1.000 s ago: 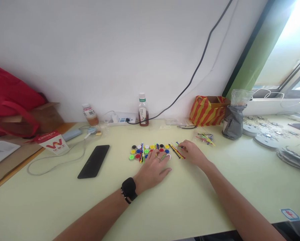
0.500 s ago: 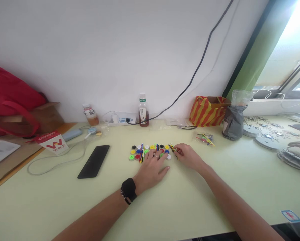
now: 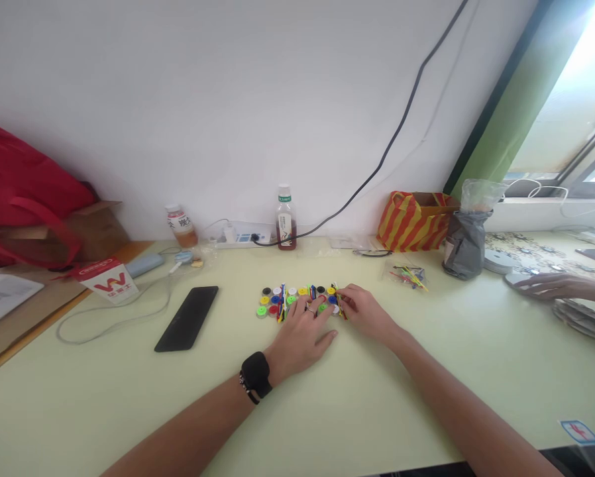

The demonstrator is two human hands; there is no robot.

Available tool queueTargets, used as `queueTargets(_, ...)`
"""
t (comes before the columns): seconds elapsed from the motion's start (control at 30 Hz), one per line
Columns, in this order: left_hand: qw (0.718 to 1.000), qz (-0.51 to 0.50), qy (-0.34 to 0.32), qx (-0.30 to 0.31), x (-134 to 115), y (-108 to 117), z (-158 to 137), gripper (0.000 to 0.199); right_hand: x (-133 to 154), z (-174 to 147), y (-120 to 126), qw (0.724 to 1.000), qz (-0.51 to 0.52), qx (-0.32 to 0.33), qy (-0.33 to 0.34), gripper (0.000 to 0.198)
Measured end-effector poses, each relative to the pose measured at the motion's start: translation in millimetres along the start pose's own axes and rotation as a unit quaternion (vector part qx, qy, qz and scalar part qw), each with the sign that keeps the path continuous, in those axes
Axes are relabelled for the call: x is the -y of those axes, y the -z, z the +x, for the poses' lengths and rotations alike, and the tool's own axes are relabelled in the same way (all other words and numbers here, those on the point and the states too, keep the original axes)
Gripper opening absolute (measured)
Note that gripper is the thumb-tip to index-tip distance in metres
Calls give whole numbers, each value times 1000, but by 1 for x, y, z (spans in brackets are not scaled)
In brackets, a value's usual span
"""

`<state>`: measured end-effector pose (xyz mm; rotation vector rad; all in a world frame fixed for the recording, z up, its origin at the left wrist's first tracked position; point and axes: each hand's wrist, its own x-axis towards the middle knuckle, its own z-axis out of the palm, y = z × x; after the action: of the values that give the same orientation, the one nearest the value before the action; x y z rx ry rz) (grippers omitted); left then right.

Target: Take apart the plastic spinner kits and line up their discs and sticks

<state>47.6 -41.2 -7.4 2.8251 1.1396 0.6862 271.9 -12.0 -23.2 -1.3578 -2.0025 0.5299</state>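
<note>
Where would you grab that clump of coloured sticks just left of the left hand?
Probably by the middle, pinched across its narrow width from above. The clump of sticks is long and slim, lying lengthwise away from the person, and coloured discs sit close on both sides, so coming in sideways looks cramped.

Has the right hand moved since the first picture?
Yes: the right hand has moved left, toward the coloured discs, judged against the striped bag.
</note>
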Motion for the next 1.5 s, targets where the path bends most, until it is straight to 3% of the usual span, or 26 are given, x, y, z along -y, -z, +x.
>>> queueTargets(0.23, 1000, 1, 0, -12, 1, -1, 0, 49, 4, 0, 0, 1000, 9, 6, 18, 24)
queueTargets(0.53, 997, -20, -64, 26, -8, 14, 1, 31, -7, -1, -1, 999, 17, -19, -26, 22)
queueTargets(0.7, 995, -43, -84, 39, -7, 13, 0, 31, -9, 0, -1, 997, 56, -22, -43, 22)
queueTargets(0.97, 988, -91, -112, 61, -6, 15, -1, 32, -11, 0, 1, 998, 66, -16, -13, 20)
queueTargets(1.1, 970, -156, -165, 87, -12, 18, -5, 42, -33, 2, 19, 995, -66, -77, -25, 26)
queueTargets(1.23, 956, -196, -188, 113, -16, 18, -9, 54, -63, -4, 39, 954, -250, -131, -104, 43)
queueTargets(1.33, 953, -207, -185, 121, -16, 17, -10, 55, -74, -10, 46, 933, -305, -93, -164, 38)
queueTargets(1.5, 952, -219, -180, 117, -15, 17, -10, 54, -59, -9, 47, 931, -308, -54, -187, 26)
